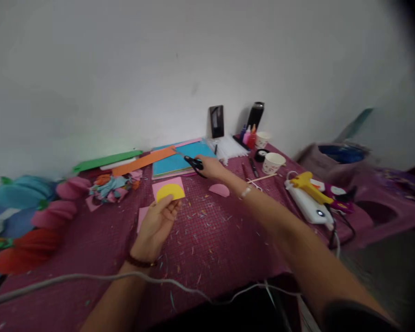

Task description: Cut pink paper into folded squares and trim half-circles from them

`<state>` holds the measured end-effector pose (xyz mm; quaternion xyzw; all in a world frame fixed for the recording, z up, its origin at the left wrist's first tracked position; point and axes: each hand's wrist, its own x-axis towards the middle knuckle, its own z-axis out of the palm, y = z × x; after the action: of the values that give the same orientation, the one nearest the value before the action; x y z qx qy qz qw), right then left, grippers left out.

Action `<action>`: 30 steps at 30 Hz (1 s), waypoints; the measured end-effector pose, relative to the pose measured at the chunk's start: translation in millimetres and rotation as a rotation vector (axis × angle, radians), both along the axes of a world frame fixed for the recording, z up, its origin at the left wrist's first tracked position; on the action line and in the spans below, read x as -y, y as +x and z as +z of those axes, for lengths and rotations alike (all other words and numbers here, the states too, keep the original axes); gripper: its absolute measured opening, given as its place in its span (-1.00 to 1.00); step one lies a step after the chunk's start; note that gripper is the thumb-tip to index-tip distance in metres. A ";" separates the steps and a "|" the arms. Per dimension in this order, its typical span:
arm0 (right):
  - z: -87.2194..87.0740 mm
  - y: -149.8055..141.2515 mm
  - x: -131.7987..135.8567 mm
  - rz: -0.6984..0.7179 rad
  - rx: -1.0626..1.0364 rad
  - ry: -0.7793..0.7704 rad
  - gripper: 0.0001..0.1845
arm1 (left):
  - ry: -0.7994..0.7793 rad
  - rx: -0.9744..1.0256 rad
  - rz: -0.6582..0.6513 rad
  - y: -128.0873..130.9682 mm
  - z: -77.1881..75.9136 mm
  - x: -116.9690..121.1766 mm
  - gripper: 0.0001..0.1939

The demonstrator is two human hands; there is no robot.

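My left hand (159,222) pinches a yellow half-round piece (169,190), thumb on top and fingers curled beneath. Behind that piece lies a square pink sheet (177,181), and a second pink sheet (142,214) is partly covered by the hand. My right hand (211,167), reaching forward, grips black-handled scissors (193,162). Their blades point left over blue sheets (197,150), close to the end of an orange strip (148,159). A pink half-round piece (220,189) rests on the table just in front of the right hand.
Fold-out paper pumpkins (53,213) and scraps (112,188) sit left. A phone (216,121), flask (255,115), glue bottles (251,137) and paper cup (273,163) stand at the back. A yellow glue gun (311,186) lies right. A white cable (173,282) crosses the foreground.
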<state>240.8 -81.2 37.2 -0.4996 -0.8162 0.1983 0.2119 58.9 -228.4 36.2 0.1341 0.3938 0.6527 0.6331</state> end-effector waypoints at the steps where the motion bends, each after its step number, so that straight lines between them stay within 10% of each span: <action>1: 0.4 5.7 13.9 0.026 -0.042 -0.008 -0.47 | 0.002 0.013 0.014 -1.5 6.4 3.1 -0.85; 7: -4.0 37.7 134.1 0.344 -0.838 -0.417 -0.09 | 0.053 0.136 0.081 14.2 45.1 15.7 -0.79; 12: -11.7 34.7 198.3 0.358 -1.141 -0.532 -0.25 | 0.179 0.151 0.124 44.8 50.0 19.7 -0.84; 30: -33.0 27.7 216.8 0.216 -1.320 -0.564 -0.29 | 0.234 0.090 0.159 71.5 33.4 37.5 -0.81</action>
<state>268.5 -298.0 4.2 -0.2282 -0.4809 0.6811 0.5028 130.4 -265.9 69.5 0.1460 0.2956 0.7477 0.5764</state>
